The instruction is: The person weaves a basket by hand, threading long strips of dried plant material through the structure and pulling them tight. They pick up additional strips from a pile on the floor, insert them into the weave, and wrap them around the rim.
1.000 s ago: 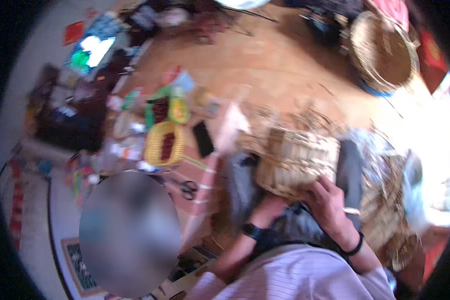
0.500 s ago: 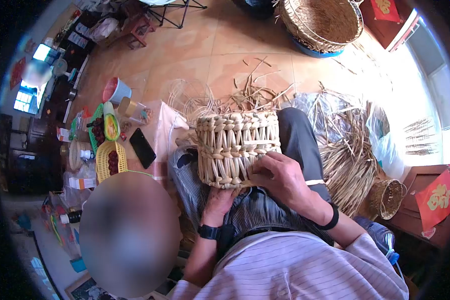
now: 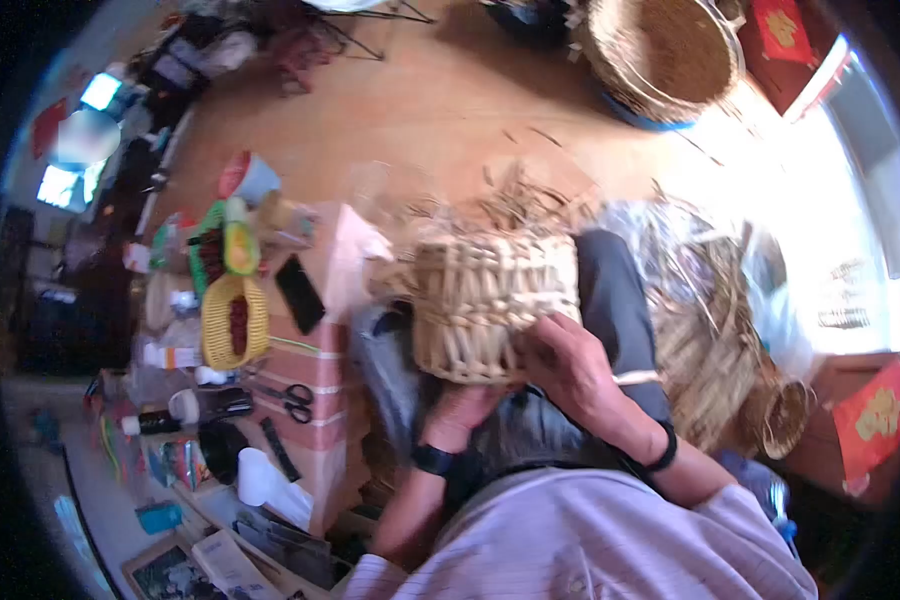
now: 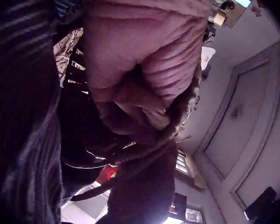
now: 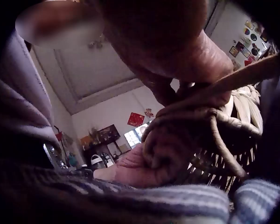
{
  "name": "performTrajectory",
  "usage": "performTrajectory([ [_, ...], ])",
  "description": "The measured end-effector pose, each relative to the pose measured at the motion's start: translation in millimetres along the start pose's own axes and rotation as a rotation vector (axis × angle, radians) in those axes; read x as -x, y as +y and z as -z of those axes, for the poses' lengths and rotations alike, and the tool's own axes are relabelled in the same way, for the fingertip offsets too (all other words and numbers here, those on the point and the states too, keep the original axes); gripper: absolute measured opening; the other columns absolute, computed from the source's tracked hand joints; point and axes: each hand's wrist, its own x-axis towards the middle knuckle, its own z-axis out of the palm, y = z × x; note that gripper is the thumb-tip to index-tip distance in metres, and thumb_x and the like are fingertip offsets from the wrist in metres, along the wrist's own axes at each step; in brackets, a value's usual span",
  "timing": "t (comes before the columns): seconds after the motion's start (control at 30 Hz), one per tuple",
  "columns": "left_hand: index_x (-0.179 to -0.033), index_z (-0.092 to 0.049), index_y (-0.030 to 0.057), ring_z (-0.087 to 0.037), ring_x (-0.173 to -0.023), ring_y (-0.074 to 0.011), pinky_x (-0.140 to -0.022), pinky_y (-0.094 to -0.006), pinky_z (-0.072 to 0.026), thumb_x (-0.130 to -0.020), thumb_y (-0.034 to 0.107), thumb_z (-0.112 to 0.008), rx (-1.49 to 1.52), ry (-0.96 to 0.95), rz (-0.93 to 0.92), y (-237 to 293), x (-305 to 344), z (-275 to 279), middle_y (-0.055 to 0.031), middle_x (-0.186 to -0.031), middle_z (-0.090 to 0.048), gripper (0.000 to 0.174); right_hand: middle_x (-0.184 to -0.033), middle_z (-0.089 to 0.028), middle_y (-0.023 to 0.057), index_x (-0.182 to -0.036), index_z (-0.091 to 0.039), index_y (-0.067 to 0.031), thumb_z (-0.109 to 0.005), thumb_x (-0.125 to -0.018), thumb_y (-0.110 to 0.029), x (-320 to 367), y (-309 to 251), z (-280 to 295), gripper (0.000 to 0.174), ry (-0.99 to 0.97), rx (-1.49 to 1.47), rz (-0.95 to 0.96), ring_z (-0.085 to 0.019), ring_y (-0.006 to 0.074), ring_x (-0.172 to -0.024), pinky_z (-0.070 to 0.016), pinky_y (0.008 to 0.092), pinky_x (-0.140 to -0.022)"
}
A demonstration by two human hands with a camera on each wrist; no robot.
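Observation:
A woven straw basket (image 3: 495,305) lies on its side over the lap, its open rim facing the person. My left hand (image 3: 463,410) holds the near lower rim, with fingers curled at the edge in the left wrist view. At the rim's right side, my right hand (image 3: 575,365) pinches a flat straw strand (image 5: 252,73). That strand crosses the rim in the right wrist view, where a thinner strand (image 5: 219,140) hangs over the opening. The right fingertips are partly hidden behind the strand.
On the left, a cloth-covered table bears a yellow basket (image 3: 258,335) of dark red fruit, a phone (image 3: 300,293) and scissors (image 3: 295,401). Dry straw (image 3: 705,385) and a small basket (image 3: 778,415) lie at right. A large round basket (image 3: 660,60) stands beyond.
The head view swung, so the basket shifted left and then slightly right in it. Both hands stay at the basket's near rim; the right fingers moved slightly along it.

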Motion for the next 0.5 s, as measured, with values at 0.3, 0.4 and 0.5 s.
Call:
performTrajectory([
  [0.3, -0.156, -0.048, 0.0091, -0.039, -0.151, -0.029, -0.128, -0.0462, -0.0284, -0.108, 0.025, -0.061, -1.394, 0.071, -0.512, -27.0, -14.3, 27.0, -0.0122, -0.162, -0.046, 0.052, -0.087, -0.064, 0.0112, -0.1, -0.073, -0.0051, -0.077, -0.085, -0.004, 3.3, -19.7, 5.8, 0.015, -0.008, 0.267, 0.201, -0.068, 0.0324, -0.078, -0.0565, 0.0435, -0.069],
  [0.4, -0.155, -0.048, 0.0075, -0.05, -0.142, -0.0261, -0.123, -0.044, -0.0386, -0.109, 0.018, -0.059, -0.639, -0.003, -0.201, -17.2, -4.8, 11.4, -0.0083, -0.155, -0.054, 0.048, -0.085, -0.065, 0.0105, -0.099, -0.074, -0.0047, -0.081, -0.08, -0.005, 0.1, -27.5, 8.1, 0.02, -0.007, 0.254, 0.207, -0.069, 0.0313, -0.076, -0.0572, 0.0419, -0.069],
  [0.5, -0.152, -0.052, 0.0065, -0.056, -0.136, -0.0234, -0.118, -0.0401, -0.0457, -0.108, 0.01, -0.059, -0.319, -0.137, -0.269, -40.0, -19.7, 26.5, -0.0067, -0.15, -0.057, 0.044, -0.084, -0.065, 0.0104, -0.096, -0.072, -0.0037, -0.083, -0.078, -0.006, -4.2, -25.2, 8.8, 0.021, -0.038, 0.209, 0.177, -0.068, 0.0309, -0.074, -0.0554, 0.0408, -0.067],
])
